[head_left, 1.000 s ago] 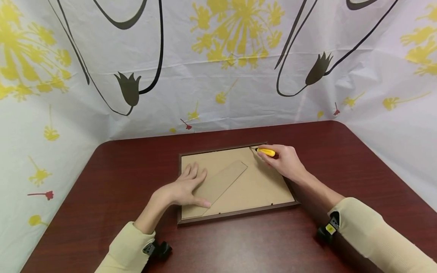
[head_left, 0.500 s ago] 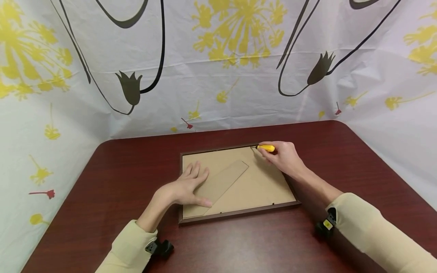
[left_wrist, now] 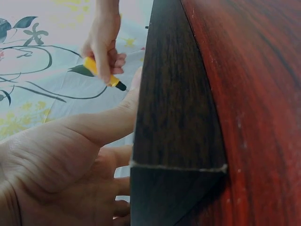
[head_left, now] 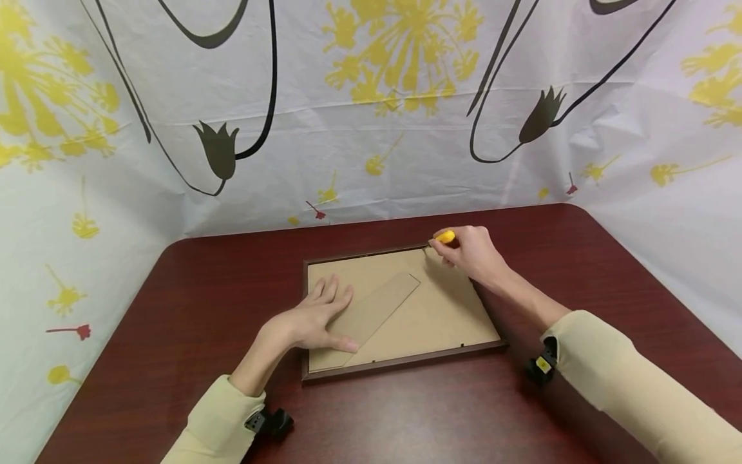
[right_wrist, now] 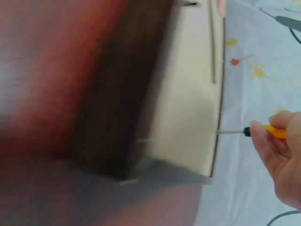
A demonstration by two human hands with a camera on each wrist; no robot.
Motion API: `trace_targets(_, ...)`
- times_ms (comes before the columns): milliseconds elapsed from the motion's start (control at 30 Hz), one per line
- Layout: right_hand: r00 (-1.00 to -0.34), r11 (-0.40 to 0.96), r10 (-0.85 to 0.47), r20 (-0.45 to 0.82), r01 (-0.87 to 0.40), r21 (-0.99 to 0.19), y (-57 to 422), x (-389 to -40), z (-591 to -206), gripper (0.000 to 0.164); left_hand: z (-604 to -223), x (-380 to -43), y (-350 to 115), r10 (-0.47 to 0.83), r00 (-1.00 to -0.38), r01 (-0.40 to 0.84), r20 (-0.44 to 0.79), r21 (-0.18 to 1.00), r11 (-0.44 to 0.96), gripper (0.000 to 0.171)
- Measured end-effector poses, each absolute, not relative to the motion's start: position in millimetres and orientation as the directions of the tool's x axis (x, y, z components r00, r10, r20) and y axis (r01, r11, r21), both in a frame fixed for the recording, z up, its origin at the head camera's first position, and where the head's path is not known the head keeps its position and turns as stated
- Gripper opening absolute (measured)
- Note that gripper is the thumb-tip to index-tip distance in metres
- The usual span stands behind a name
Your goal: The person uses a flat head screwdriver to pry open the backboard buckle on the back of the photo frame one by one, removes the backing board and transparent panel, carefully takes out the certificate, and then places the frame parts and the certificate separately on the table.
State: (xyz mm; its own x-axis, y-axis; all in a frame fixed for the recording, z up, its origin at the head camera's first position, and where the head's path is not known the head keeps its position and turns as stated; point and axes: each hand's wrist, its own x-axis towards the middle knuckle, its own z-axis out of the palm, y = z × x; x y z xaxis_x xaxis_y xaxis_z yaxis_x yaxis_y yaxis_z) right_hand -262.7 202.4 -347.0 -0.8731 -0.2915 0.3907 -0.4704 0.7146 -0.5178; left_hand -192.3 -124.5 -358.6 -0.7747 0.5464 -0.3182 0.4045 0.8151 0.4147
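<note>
Right hand (head_left: 472,252) has risen, pinching driver (head_left: 445,237); left hand (head_left: 313,325) spread on board (head_left: 437,316). Levered too hard, driver might slip, gouging board.

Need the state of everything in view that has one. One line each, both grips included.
Picture frame: back side up on the table
Backing board: seated in the frame
Stand flap: lying flat against the board
Screwdriver: held, tip at the frame's far edge
Left grip: fingers spread, resting on the frame's back
Right grip: pinching the screwdriver
</note>
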Motion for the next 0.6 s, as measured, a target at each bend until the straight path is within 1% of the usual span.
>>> trace_targets(233,-0.916,0.749,-0.314,0.251,-0.402,-0.527,196.6,-284.4,-320.9,0.025,-356.4,-193.7,-122.8,0.560,-0.769,0.422,-0.309,0.414,0.807,0.106)
trace_targets(333,-0.924,0.751,-0.312,0.220,-0.381,-0.539,195.3,-287.0,-317.4,0.028,-356.7,-193.8,-123.3,0.564,-0.769,0.425,-0.301,0.419,0.803,0.105)
trace_targets(467,-0.918,0.747,-0.314,0.241,-0.395,-0.534,195.0,-278.8,-325.3,0.023,-357.6,-192.6,-124.9,0.562,-0.770,0.419,-0.302,0.426,0.802,0.105)
trace_targets(600,-0.889,0.738,-0.328,0.320,-0.453,-0.501,196.7,-263.7,-340.4,0.014,-358.1,-191.9,-125.4,0.557,-0.771,0.413,-0.307,0.424,0.806,0.105)
